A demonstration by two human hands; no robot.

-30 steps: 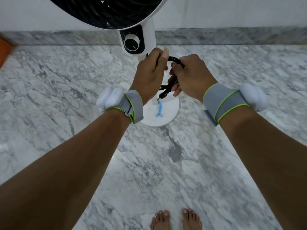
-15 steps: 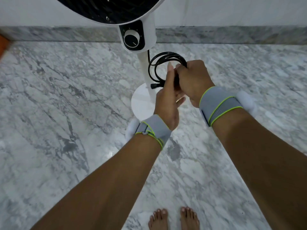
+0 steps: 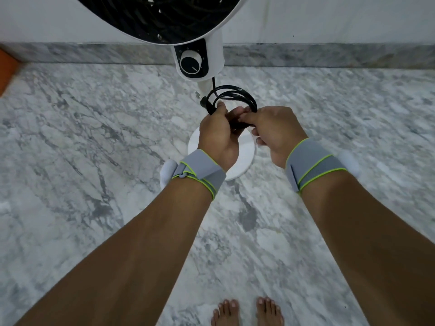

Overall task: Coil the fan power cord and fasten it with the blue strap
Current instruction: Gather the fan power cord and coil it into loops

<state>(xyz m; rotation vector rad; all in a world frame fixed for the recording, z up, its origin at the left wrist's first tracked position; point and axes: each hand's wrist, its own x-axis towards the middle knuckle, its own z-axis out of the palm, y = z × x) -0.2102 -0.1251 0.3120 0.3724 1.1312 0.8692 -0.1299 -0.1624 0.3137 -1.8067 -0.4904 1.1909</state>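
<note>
The black power cord (image 3: pixel 235 94) is gathered into a loose coil of several loops, hanging from under the fan's control housing (image 3: pixel 199 62). My left hand (image 3: pixel 216 134) grips the left side of the coil, just below the plug (image 3: pixel 203 100). My right hand (image 3: pixel 275 130) pinches the bundled loops at the lower right, its fingertips meeting the left hand's. Both hands hover over the round white fan base (image 3: pixel 246 149). No blue strap shows; the hands cover the middle of the base.
The white pedestal fan with its black grille (image 3: pixel 153 17) stands against the wall on a grey marble floor (image 3: pixel 94 142). My bare feet (image 3: pixel 247 311) are at the bottom edge. An orange object (image 3: pixel 7 69) sits at the far left.
My left hand dropped below the coil with fingers straight, then rose and closed on the loops' left side. The blue strap seen on the base one second ago is out of sight.
</note>
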